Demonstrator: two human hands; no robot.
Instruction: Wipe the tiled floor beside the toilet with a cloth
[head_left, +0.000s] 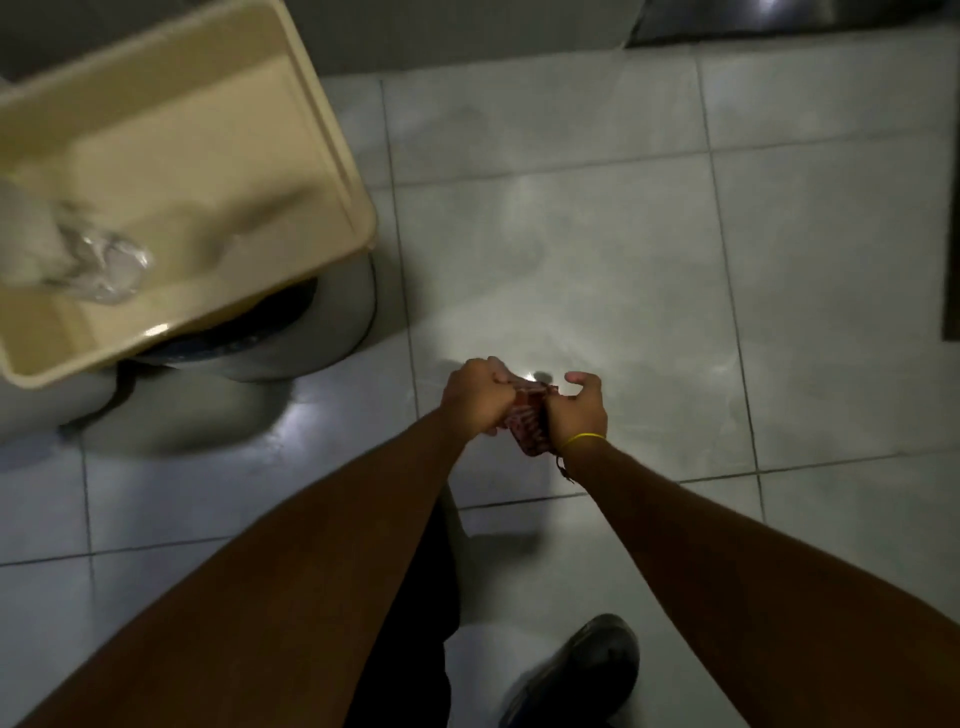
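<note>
- Both hands meet out in front of me, above the tiled floor (597, 249), with a bunched reddish patterned cloth (530, 423) held between them.
- Left hand (475, 397) is balled into a fist around the near-left end of the cloth, knuckles up.
- Right hand (579, 415) grips the other end with its lower fingers, while the thumb and forefinger stand a little open (I cannot tell how firm that hold is).
- A thin yellow band (584, 439) circles the right wrist, with a dark cord dangling just below it.
- The cloth itself is wadded small, up off the tiles as far as I can judge, and hangs slightly below the two hands.
- Under the hands the pale tiles shine wet, with bright glare spots just beyond the fingers and dark grout lines crossing the floor.
- Down at the bottom of my view a dark shoe (582, 670) stands on the tiles, to the right of a dark trouser leg (410, 623).
- Off to the left sits the toilet (322, 332), its pale body near the hands but apart from them.
- A beige plastic tub (197, 156) rests tilted on top of the toilet, with crumpled clear plastic (104, 265) lying inside it (blurred).
</note>
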